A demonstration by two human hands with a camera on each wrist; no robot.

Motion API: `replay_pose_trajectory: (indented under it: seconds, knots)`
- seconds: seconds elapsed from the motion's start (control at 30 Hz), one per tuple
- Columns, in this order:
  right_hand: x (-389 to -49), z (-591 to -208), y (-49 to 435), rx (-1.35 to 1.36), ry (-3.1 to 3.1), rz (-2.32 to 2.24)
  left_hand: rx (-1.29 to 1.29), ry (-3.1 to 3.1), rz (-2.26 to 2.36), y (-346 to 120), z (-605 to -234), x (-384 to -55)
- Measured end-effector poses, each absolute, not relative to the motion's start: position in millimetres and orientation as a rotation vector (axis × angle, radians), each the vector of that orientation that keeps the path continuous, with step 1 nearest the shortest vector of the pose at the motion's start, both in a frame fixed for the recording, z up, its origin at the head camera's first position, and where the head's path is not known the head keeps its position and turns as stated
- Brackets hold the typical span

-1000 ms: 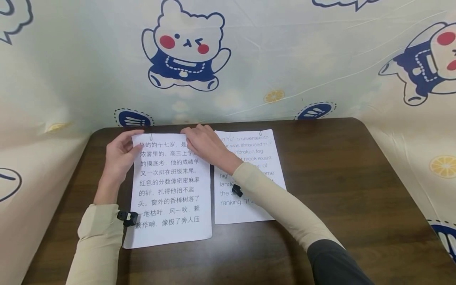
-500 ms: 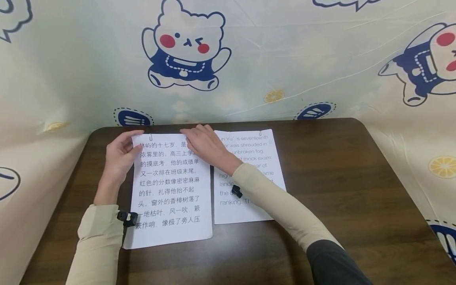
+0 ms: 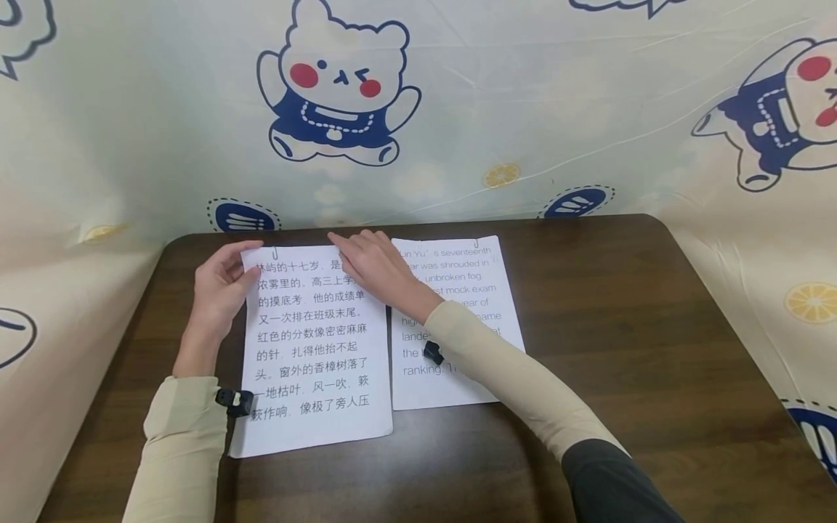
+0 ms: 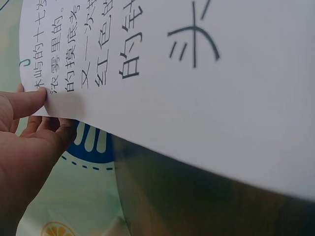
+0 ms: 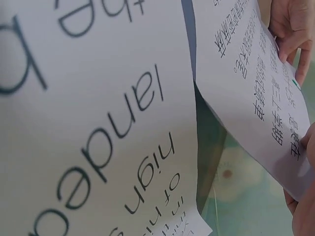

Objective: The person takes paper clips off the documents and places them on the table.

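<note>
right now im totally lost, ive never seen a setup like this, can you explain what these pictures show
There is no machine here, just a person's two bare hands. The wide view comes from a camera worn on the head, looking forward and down. The close views come from the small left wrist camera and right wrist camera. On the brown table lies an English-text page, partly hidden by the right sleeve. Left of it is a Chinese-text page. The left hand pinches its top left corner, thumb in front; the right hand holds it near the top right corner.
</note>
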State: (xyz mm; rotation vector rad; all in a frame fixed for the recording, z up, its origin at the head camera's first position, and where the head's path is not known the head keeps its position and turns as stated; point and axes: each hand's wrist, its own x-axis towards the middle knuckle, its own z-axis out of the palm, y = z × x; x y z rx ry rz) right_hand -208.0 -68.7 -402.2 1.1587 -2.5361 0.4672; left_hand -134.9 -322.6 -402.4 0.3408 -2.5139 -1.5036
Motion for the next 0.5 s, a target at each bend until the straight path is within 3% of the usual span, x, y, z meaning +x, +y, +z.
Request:
replay_pose_trajectory:
  seconds: [0.5]
  knots:
    - [-205.3, -404.5, -67.4, 1.141, -2.497, 0.525, 0.362, -2.534, -1.498, -323.1, -404.2, -134.5]
